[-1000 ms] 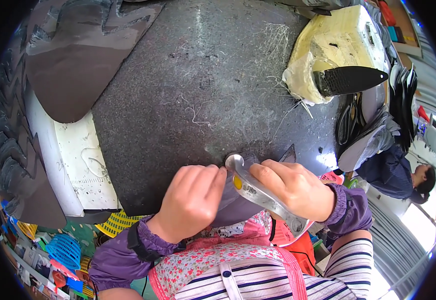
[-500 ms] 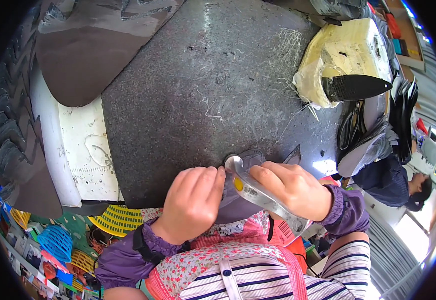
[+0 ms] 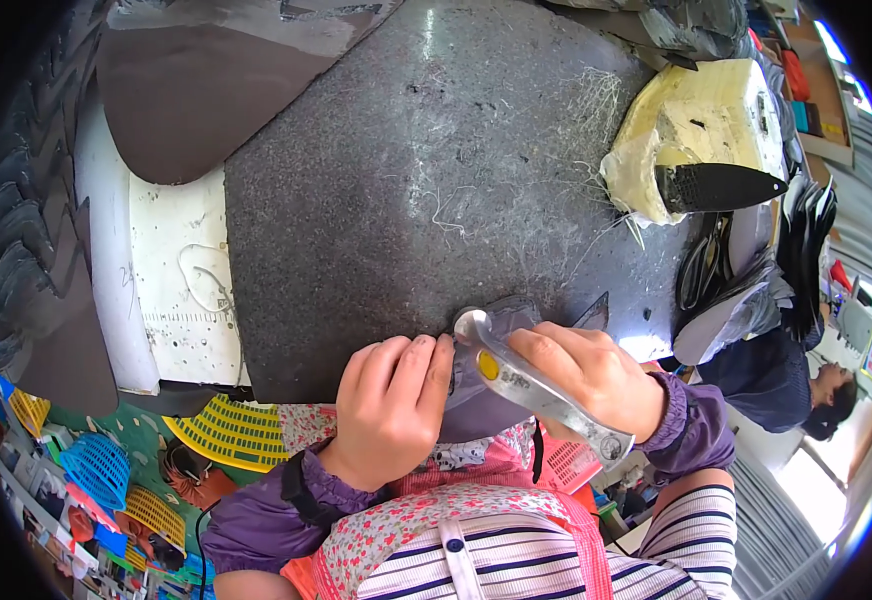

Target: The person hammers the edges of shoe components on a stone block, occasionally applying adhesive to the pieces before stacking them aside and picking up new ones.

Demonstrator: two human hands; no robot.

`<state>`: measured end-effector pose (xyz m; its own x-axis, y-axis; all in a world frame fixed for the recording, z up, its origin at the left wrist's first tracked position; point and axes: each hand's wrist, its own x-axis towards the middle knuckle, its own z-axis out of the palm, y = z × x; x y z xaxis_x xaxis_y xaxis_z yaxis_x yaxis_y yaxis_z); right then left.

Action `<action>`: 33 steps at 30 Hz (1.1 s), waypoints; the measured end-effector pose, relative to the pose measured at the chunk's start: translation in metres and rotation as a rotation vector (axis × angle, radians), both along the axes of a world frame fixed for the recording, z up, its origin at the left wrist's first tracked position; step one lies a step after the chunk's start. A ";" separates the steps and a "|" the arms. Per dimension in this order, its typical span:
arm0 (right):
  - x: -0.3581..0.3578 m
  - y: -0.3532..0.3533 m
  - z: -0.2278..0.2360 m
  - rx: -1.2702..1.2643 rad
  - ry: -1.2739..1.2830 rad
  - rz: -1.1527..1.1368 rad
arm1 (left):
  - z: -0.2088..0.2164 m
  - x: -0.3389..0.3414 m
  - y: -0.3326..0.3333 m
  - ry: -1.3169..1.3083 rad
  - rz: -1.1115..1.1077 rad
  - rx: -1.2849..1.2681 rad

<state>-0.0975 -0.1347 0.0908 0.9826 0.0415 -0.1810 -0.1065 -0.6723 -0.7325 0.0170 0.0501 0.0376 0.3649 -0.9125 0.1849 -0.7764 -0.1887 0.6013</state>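
A dark grey-purple piece of sheet material, probably leather, (image 3: 476, 420) lies over the near edge of the dark work surface (image 3: 356, 200). My left hand (image 3: 393, 405) is closed at its left side, fingers together and tips pressed on its edge. In my right hand (image 3: 591, 375) is a shiny metal hammer (image 3: 546, 393), seemingly a shoemaker's, with a round face and a yellow spot. The round face rests on or just above the piece, beside my left fingertips. My right fingers hide the hammer's grip.
A yellowed block (image 3: 716, 95) with a black pointed strip (image 3: 721, 187) stands at the right. Loose threads (image 3: 596, 110) lie nearby. Stacked grey cut pieces (image 3: 206, 90) line the left. Below left are yellow (image 3: 226, 432) and blue baskets (image 3: 99, 468). A person (image 3: 766, 375) sits at the right.
The view has shifted slightly. The hammer has moved a little to the right against my left fingers, with its round face still by them. Both hands keep their hold.
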 end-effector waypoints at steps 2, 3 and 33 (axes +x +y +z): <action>0.001 0.003 -0.001 -0.010 0.015 0.006 | -0.004 -0.002 0.001 0.037 0.038 -0.020; 0.002 0.004 -0.002 -0.017 0.029 0.009 | -0.007 -0.003 0.003 0.072 0.072 -0.038; -0.001 0.011 -0.003 -0.086 0.081 0.058 | -0.016 -0.022 0.018 0.167 0.067 -0.173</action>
<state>-0.0987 -0.1238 0.0878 0.9611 0.0785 -0.2647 -0.1221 -0.7391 -0.6625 -0.0048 0.0683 0.0213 0.4623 -0.8452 0.2682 -0.6526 -0.1195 0.7482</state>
